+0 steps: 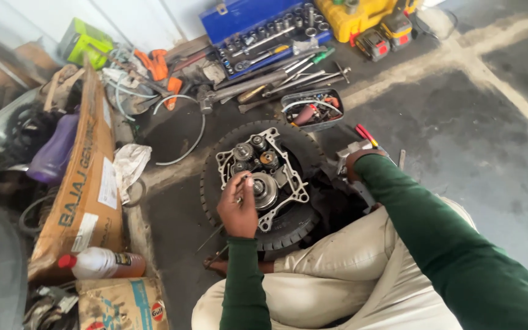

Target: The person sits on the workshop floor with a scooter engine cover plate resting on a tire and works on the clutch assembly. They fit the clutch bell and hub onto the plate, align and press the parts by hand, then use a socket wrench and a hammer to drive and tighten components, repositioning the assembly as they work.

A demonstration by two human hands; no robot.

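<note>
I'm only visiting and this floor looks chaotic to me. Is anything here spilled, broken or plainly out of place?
No spill or breakage shows. The engine casing lies open on a tyre, gears bare, with the left hand at them. Tools lie loose beside the open blue socket set, and a white bottle lies on its side.

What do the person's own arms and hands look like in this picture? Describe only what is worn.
Both arms wear long dark green sleeves that reach the wrists. The left hand is bare, with no glove. The right hand is mostly hidden at its cuff, and no glove shows there.
</note>
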